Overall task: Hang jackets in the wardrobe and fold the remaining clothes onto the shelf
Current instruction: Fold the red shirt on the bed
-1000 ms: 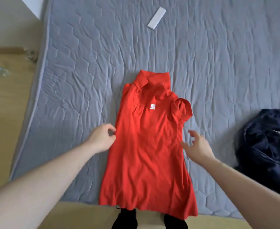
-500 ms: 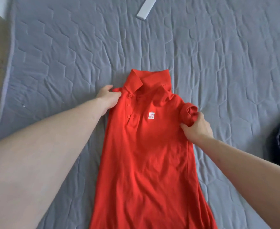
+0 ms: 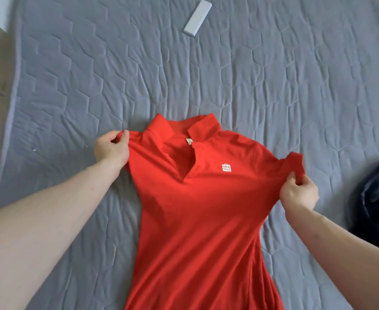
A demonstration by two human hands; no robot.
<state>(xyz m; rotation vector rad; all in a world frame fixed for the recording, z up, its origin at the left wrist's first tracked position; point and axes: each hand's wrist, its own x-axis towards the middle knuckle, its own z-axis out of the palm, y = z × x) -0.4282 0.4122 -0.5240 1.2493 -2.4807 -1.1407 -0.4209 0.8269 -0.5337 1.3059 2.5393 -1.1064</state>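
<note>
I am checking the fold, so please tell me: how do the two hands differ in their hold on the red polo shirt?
The left hand grips the shoulder edge beside the collar, farther up the red polo shirt. The right hand pinches the sleeve, nearer the camera. Both pull the shirt outward.

We see a grey quilted mattress [image 3: 273,86] with a hexagon stitch pattern; on it lies a red short-sleeved polo shirt [image 3: 197,220]; a slim white rectangular block [image 3: 197,17] farther up; a dark navy garment [image 3: 376,198] at the right edge.

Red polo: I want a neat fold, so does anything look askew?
Yes. The red polo lies slanted on the mattress, its collar gaping open, shoulders gripped by the left hand and right hand.
</note>
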